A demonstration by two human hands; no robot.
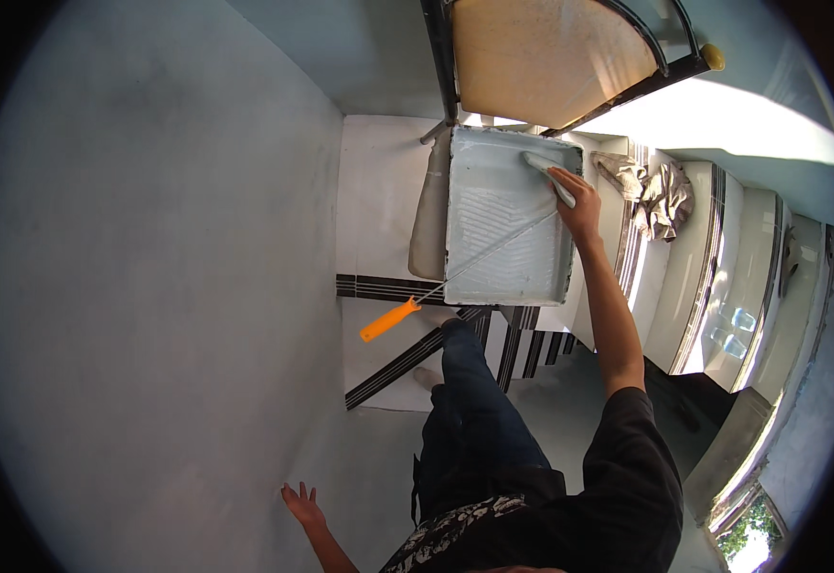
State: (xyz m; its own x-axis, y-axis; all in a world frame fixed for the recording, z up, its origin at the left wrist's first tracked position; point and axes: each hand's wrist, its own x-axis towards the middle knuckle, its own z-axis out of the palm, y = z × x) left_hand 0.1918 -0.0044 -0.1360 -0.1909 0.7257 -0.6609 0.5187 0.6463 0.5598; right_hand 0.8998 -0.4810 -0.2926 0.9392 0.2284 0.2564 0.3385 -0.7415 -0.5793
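Observation:
A paint tray [510, 294] with a ribbed floor and pale grey-blue paint rests on a chair in front of me. A paint roller lies slanted across it. Its orange handle [390, 319] sticks out past the tray's near left corner, and its thin metal rod runs up to my right hand [579, 202]. My right fingers are closed around the pale, slim roller head [541, 164] at the tray's right side. Low on the left, my left hand [302, 503] is open, its fingers spread close to the wall; I cannot tell if they touch it.
Behind the tray rises the chair's tan backrest [551, 57] with a black frame. Stairs [699, 267] with dark-striped edges lie to the right, with a crumpled cloth [663, 199] on them. A grey wall [169, 267] fills the left side.

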